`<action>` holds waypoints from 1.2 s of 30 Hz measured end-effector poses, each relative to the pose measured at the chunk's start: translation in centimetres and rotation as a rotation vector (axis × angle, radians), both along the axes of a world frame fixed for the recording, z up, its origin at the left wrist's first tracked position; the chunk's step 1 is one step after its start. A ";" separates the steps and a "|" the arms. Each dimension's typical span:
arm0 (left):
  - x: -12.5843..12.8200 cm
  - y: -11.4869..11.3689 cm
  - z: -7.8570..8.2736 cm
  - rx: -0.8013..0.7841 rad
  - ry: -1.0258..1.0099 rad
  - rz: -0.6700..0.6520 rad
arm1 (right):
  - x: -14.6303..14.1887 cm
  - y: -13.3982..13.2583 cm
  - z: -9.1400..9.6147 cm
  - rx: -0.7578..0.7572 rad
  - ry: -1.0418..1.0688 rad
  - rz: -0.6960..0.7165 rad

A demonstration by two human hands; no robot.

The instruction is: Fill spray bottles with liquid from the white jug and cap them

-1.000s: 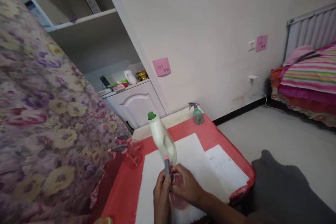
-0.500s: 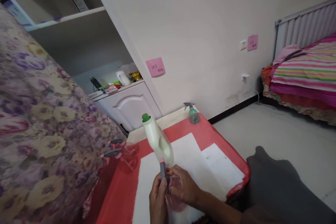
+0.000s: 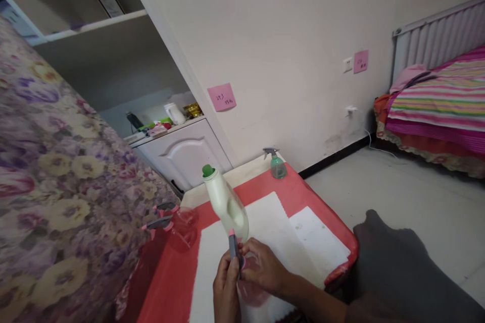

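Note:
A clear pink spray bottle (image 3: pixel 253 293) with a grey and pink trigger head (image 3: pixel 233 248) stands close to me over the white cloth. My left hand (image 3: pixel 226 286) is closed around the grey head, thumb lying along it. At the bottle's neck, my right hand (image 3: pixel 265 268) pinches with thumb and fingers just below the head; the fingertips are partly hidden. Right behind the trigger head is a pale green jug-like bottle (image 3: pixel 227 202) with a handle, its green top (image 3: pixel 208 170) showing a wide mouth.
Two more pink spray bottles (image 3: pixel 181 234) stand at the table's left edge, by the floral curtain (image 3: pixel 68 181). A green spray bottle (image 3: pixel 278 167) is at the far corner. Under them lies a red cover (image 3: pixel 253 185) with white sheets (image 3: pixel 318 237). A cabinet (image 3: pixel 189 154) adjoins the wall.
The whole view has shifted slightly, moving the room a little to the left in the picture. Both hands keep nearly the same hold on the spray bottle.

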State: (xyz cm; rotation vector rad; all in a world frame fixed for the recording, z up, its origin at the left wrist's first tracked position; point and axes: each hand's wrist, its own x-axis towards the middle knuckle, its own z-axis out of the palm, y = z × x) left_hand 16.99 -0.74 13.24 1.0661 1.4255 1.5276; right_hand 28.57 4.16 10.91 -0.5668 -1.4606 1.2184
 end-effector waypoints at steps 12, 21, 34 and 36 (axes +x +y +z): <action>0.3 -0.1 0.3 -0.001 0.020 0.008 | -0.7 -0.4 -0.1 -0.116 0.022 -0.038; 0.8 -0.2 1.2 -0.006 0.068 0.013 | 0.3 -0.1 0.0 -0.082 -0.002 0.053; 1.8 -1.4 2.4 0.028 0.115 -0.005 | -0.2 -0.9 -0.5 -0.071 0.022 0.052; 1.8 -1.6 2.8 0.034 0.138 -0.008 | 0.0 -0.9 -0.7 -0.064 0.002 0.051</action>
